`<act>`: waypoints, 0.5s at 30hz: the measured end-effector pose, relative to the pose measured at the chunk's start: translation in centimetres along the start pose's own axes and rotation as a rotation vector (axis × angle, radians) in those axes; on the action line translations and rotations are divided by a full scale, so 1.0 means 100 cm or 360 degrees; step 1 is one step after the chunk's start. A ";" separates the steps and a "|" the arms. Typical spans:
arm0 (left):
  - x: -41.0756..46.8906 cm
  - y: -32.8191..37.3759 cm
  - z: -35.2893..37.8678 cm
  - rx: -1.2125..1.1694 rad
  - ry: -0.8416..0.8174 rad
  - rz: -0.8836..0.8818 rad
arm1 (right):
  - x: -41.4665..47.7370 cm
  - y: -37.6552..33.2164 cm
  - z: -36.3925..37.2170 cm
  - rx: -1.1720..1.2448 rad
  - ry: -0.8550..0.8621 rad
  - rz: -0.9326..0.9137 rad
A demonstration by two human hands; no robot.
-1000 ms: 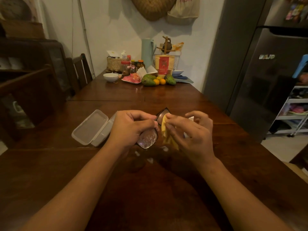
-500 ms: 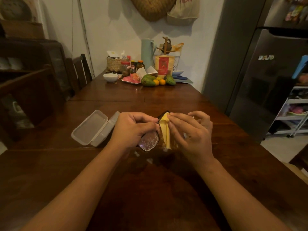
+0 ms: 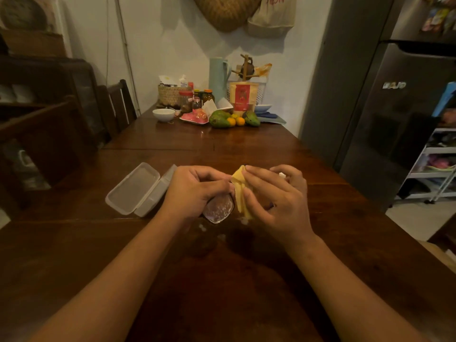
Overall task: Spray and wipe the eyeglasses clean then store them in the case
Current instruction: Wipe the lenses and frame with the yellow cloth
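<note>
Mid-frame, the left hand (image 3: pixel 197 191) grips the eyeglasses (image 3: pixel 218 209), whose visible lens looks speckled with spray, while the right hand (image 3: pixel 278 198) pinches the yellow cloth (image 3: pixel 240 191) beside it, so wiping seems underway, with the clear case (image 3: pixel 138 188) open just left and storing not yet done.

Most of the eyeglasses (image 3: pixel 218 209) hidden behind left hand (image 3: pixel 195 191) and yellow cloth (image 3: pixel 239 193), one lens showing; case (image 3: pixel 134 191) corner behind that hand
</note>
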State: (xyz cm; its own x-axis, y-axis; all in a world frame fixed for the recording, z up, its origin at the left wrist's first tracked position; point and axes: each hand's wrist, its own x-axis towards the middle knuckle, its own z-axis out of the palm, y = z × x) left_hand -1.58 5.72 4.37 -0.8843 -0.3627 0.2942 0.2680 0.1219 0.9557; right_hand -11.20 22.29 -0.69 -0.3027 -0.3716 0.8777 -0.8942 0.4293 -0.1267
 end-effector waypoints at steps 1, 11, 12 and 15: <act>0.001 0.000 -0.001 -0.0003 0.0001 0.0007 | 0.000 -0.002 0.000 0.0032 -0.0010 -0.0057; 0.001 -0.003 -0.003 -0.0045 -0.0042 0.0003 | -0.002 0.017 -0.002 0.0022 0.0029 -0.0015; 0.000 -0.002 -0.002 -0.0056 -0.0054 0.0000 | -0.001 0.015 -0.002 0.0017 0.0026 0.0002; 0.000 0.000 -0.002 -0.0002 -0.0022 0.0008 | -0.001 0.004 0.000 0.0086 -0.0020 0.0024</act>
State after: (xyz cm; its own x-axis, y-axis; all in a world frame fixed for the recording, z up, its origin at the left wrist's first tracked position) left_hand -1.55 5.53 4.34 -0.8882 -0.3493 0.2986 0.2727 0.1224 0.9543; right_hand -11.50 22.46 -0.79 -0.3199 -0.3760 0.8697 -0.9060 0.3901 -0.1645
